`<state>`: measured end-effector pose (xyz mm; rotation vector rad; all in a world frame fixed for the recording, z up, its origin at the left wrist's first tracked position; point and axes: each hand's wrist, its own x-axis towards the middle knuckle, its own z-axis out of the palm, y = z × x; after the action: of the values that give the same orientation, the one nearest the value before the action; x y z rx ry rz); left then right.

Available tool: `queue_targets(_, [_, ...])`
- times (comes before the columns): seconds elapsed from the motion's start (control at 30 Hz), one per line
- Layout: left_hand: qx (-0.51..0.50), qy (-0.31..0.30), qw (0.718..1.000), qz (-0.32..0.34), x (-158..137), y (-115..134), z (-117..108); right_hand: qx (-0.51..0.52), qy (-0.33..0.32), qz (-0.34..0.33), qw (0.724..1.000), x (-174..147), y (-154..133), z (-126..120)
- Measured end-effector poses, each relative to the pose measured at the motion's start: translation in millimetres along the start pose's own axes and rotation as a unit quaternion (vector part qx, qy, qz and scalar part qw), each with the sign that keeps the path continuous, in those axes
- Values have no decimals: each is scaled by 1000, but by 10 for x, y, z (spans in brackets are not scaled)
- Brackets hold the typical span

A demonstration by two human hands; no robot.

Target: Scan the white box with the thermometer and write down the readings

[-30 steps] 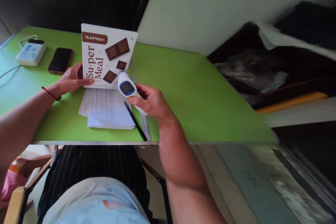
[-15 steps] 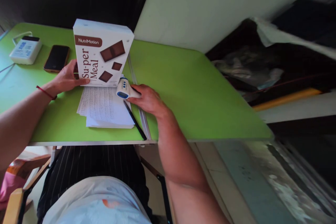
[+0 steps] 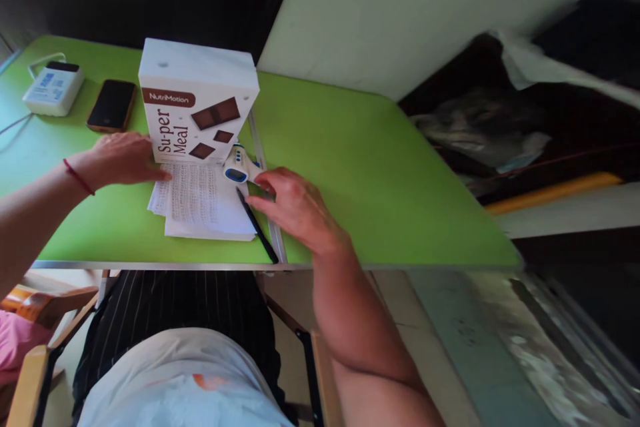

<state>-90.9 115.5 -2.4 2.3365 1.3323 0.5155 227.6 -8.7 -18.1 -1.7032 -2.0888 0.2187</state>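
A white NutriMotion Su-per Meal box (image 3: 215,97) stands upright at the back of a stack of printed paper sheets (image 3: 200,207). My left hand (image 3: 123,159) is at the box's lower left corner, thumb stretched out over the sheets' edge. Whether its fingers touch the box I cannot tell. A white and blue infrared thermometer (image 3: 239,165) lies at the box's lower right corner, its small screen facing me. Beside its handle, my right hand (image 3: 297,207) has thumb and fingers apart, with the fingertips close to the handle's end. A black pen (image 3: 257,227) lies slanted over the sheets' right edge.
Left of the box, a phone (image 3: 111,105) and a white device with a cable (image 3: 54,89) lie on the green folding table (image 3: 380,180). A metal seam (image 3: 274,233) crosses the tabletop. Behind stands a pale wall (image 3: 350,27); a dark shelf (image 3: 480,107) is at the right.
The box now stands more upright, showing more of its top. My left hand has loosened from its lower edge. My right hand has let go of the thermometer and drawn back slightly right.
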Motion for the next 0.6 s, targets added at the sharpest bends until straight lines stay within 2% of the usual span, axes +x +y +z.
queue_targets(0.07, [97,-27,995,-23,-264,181,-1,-5,-32,10,999,-103,-82,-4])
queue_targets(0.13, [152,19,988,-15,-557,452,59,-13,-42,15,999,-177,-151,25])
queue_targets(0.17, [166,38,985,4,-696,599,117,-13,-44,14,999,-201,-176,48])
queue_targets(0.23, [164,44,982,83,-934,862,284,-6,-52,5,999,-227,-202,95])
queue_targets(0.3, [148,21,974,172,-1109,1036,487,9,-61,-8,998,-235,-200,131])
queue_targets(0.37, [156,22,963,219,-1230,1111,681,43,-52,-22,997,-243,-182,147])
queue_targets(0.47, [159,26,964,211,-1342,1114,884,163,-3,-43,986,-298,-156,152])
queue_targets(0.53, [152,26,969,194,-1388,1097,955,273,16,-43,961,-369,-154,164])
queue_targets(0.6, [151,27,971,186,-1416,1084,995,374,1,-22,927,-454,-167,193])
